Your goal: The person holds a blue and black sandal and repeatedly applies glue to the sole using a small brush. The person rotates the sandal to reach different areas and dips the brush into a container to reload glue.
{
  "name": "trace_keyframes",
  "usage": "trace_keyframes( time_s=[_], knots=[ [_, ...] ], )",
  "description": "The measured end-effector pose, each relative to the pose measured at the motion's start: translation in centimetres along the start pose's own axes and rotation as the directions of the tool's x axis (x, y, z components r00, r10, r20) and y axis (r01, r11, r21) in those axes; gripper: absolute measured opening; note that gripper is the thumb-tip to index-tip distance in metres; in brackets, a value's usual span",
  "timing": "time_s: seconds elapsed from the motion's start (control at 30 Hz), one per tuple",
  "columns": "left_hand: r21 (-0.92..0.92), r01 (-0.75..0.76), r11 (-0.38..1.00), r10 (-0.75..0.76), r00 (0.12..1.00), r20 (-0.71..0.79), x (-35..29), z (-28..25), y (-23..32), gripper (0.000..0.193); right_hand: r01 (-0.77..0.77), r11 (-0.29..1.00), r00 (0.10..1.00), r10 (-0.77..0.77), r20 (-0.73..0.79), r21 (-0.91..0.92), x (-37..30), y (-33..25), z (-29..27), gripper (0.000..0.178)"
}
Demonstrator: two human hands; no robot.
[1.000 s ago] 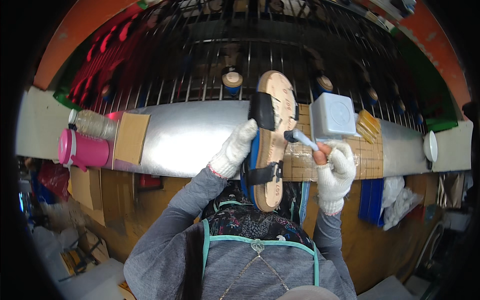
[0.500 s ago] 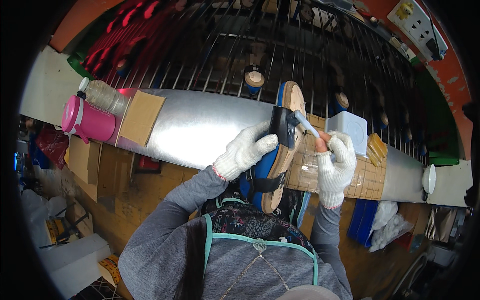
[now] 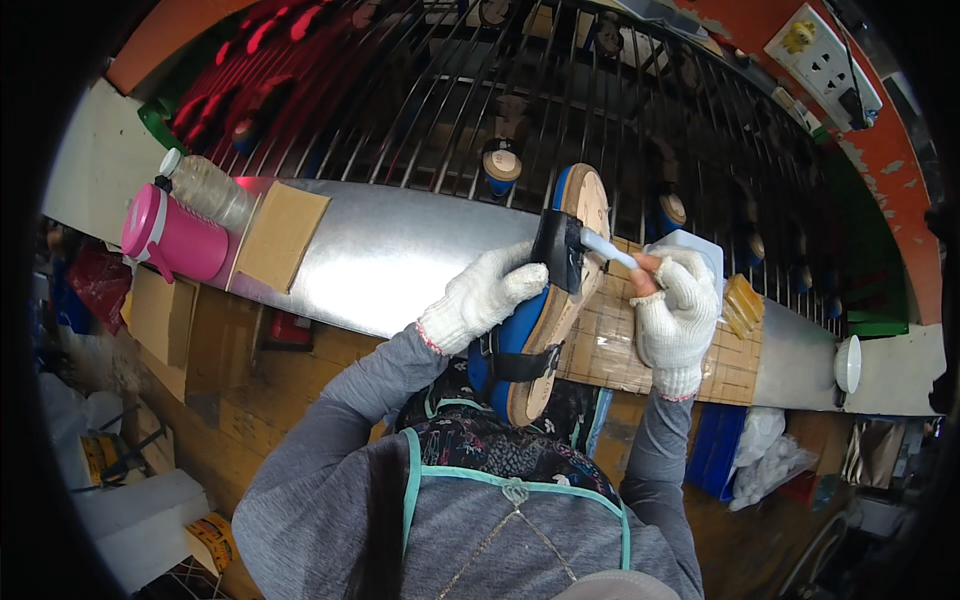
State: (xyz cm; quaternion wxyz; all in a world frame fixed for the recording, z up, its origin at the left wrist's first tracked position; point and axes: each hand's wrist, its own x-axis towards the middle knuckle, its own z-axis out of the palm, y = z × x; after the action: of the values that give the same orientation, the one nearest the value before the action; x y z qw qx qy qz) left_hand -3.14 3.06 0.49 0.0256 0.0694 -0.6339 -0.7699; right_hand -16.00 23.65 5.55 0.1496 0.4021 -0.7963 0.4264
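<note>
Sandal (image 3: 562, 320) (1), 2 black straps, on a blue last (image 3: 515, 325), is tilted btw 2 gloved hands over the metal bench's (image 3: 400, 250) near edge. L hand (image 3: 488, 298) grips its side, thumb by the wide strap; other fingers partly hidden, can't tell how spread. R hand (image 3: 678, 315) pinches 1 white-handled brush (image 3: 608, 249) in its fingertips, brush end at that strap. Nearby: 1 pink jug (image 3: 190, 240), 1 clear bottle (image 3: 212, 192), 1 cardboard sheet (image 3: 280, 240), 1 yellow block (image 3: 742, 305), 1 white bowl (image 3: 847, 363). R hand blocks part of 1 white container (image 3: 700, 243). Vs 1 s ago, brush went from mid-sole to strap; sandal's more edge-on.
</note>
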Motion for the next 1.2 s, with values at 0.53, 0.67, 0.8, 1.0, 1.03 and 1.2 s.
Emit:
trace_keyframes(
  time_s=[0.53,0.67,0.8,1.0,1.03,1.2],
  knots=[
    [-0.337,0.135,0.932,-0.118,0.990,0.072,0.5,1.9,0.4,0.090,-0.157,0.944,0.984,0.173,-0.032,0.289,-4.0,0.2,-0.3,0.017],
    [-0.373,0.176,0.911,-0.188,0.982,0.005,0.2,2.2,0.0,0.085,-0.282,0.943,0.955,0.293,-0.039,0.176,-6.3,-0.7,0.5,0.021],
    [-0.321,0.153,0.935,-0.181,0.982,-0.060,-0.5,1.8,-0.4,0.082,-0.346,0.903,0.938,0.337,0.079,0.253,-8.4,-2.3,0.3,0.022],
    [-0.239,0.093,0.966,-0.124,0.986,-0.115,-1.0,1.8,-0.9,0.075,-0.239,0.970,0.970,0.241,-0.043,0.045,-7.9,-2.8,1.1,0.020],
    [-0.220,0.078,0.972,-0.106,0.987,-0.119,-1.1,1.8,-1.0,0.075,-0.216,0.976,0.974,0.216,-0.067,0.016,-7.7,-2.9,1.2,0.019],
    [-0.155,0.061,0.986,-0.078,0.991,-0.105,-1.6,1.3,-0.7,0.076,-0.081,0.972,0.990,0.053,-0.131,-0.221,-6.4,-3.5,1.0,0.018]
  ],
)
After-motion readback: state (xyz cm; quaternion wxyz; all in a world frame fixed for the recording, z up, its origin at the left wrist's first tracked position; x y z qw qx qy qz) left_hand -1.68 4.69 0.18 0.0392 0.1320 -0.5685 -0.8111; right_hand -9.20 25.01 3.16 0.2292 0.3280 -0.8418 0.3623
